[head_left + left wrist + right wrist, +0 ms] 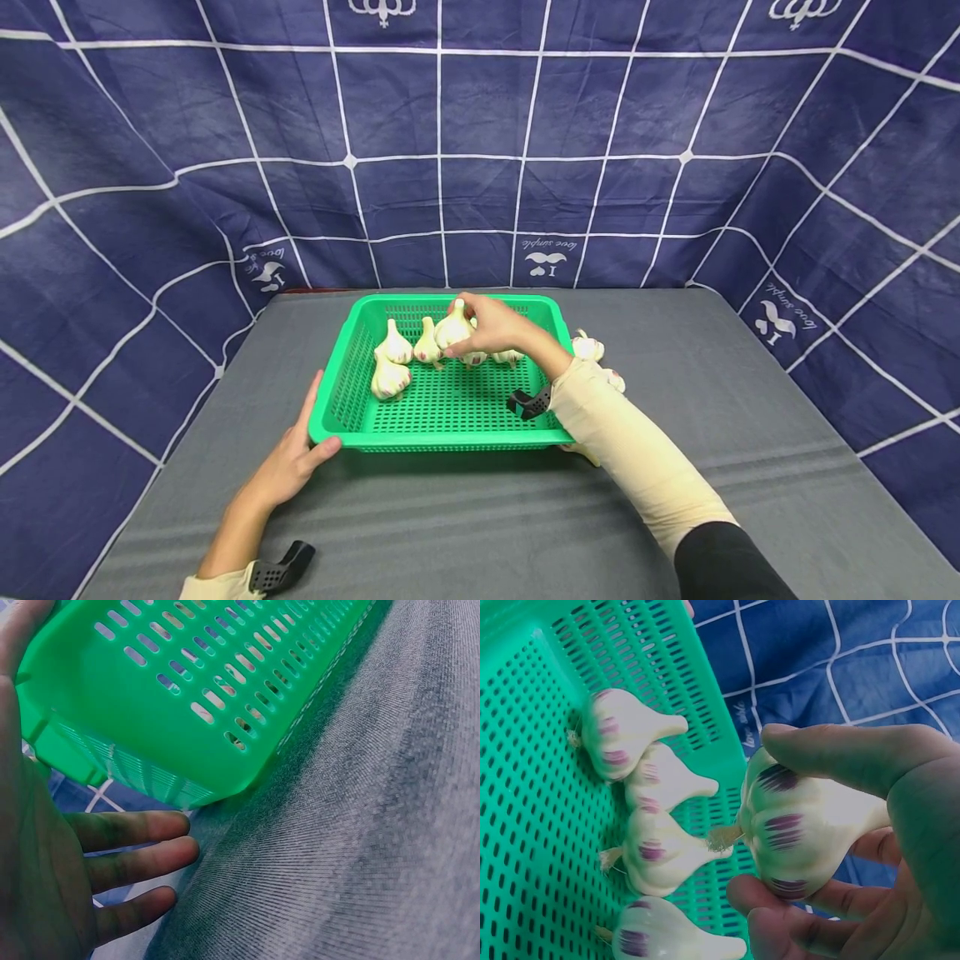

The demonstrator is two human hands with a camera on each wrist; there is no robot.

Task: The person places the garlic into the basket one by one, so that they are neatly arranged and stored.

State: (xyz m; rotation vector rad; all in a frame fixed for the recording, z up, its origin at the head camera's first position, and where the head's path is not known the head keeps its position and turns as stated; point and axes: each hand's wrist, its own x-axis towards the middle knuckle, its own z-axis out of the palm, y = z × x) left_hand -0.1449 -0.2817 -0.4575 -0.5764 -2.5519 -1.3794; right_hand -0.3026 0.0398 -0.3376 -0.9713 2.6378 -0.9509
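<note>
A garlic bulb with purple streaks is held by my right hand above the back of the green plastic basket. In the right wrist view the thumb lies on one side of this bulb and fingertips on the other, its stem toward the palm. Several other garlic bulbs lie inside the basket, along its left and back parts. At the basket's front left corner my left hand touches the rim, thumb on top. Its other visible fingers extend straight past the basket's side in the left wrist view.
To the right of the basket, more garlic bulbs lie on the grey cloth-covered table. Another bulb shows by the front right corner, partly hidden by my right forearm. A blue curtain with white lines hangs behind and at both sides.
</note>
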